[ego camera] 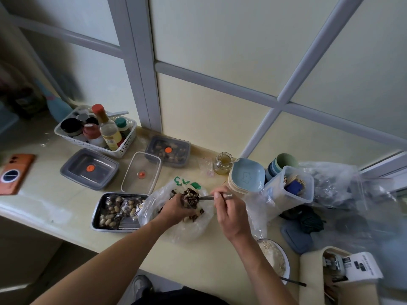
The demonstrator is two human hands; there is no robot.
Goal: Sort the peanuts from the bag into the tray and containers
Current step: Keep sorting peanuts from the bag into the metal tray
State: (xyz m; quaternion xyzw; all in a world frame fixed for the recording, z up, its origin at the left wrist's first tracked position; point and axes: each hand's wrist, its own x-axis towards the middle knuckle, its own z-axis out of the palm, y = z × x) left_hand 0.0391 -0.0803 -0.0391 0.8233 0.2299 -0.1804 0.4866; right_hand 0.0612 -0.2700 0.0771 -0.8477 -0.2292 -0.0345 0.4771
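The left hand (176,206) reaches into the plastic bag (152,209), fingers curled round peanut packets (190,194). Just right of it, the right hand (229,209) pinches a metal utensil (207,197) pointing into the bag. Left of the left hand, the tray (96,214) on the worktop (55,194) holds more packets.

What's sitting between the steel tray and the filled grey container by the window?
A clear rectangular lid with an orange valve lies flat between the steel tray and the grey container, in the head view.
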